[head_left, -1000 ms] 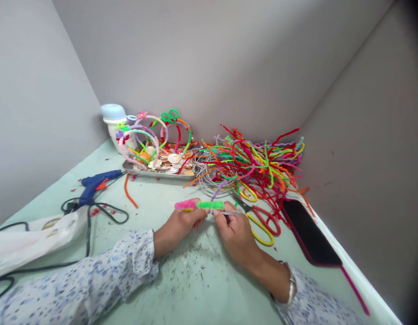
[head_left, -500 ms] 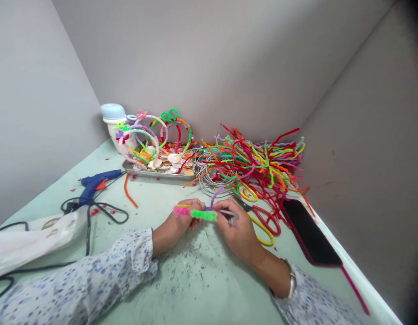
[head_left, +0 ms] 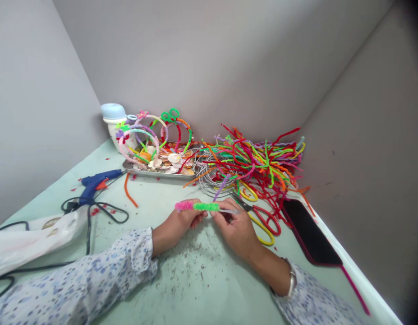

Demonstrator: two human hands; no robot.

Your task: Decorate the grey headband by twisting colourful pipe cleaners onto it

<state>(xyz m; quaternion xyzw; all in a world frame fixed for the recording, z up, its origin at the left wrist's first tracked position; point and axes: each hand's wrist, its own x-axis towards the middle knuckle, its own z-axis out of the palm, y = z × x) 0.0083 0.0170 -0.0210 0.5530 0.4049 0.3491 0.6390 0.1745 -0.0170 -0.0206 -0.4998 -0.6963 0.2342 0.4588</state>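
Note:
Over the middle of the table, a headband (head_left: pixel 206 207) wrapped in pink and green pipe cleaner lies across both hands. Its bare, greyish end shows at the right. My left hand (head_left: pixel 181 220) is closed on the pink-and-green side. With the thumb and fingers pinched together, my right hand (head_left: pixel 236 225) grips the band near the end of the green wrap. A purple pipe cleaner (head_left: pixel 222 187) sticks up from between the hands; its lower end is hidden by the band and fingers.
Finished headbands (head_left: pixel 141 140) stand in a metal tray (head_left: pixel 161 174) of shells beside a white bottle (head_left: pixel 114 128). Loose pipe cleaners (head_left: pixel 259 158) pile up behind scissors (head_left: pixel 266 219) and a phone (head_left: pixel 312 232). A blue glue gun (head_left: pixel 94 184) with its cord lies left.
The headband has turned slightly and risen a little in my hands. The purple pipe cleaner, curled before, now stands straighter and shows more length. Both hands keep their hold.

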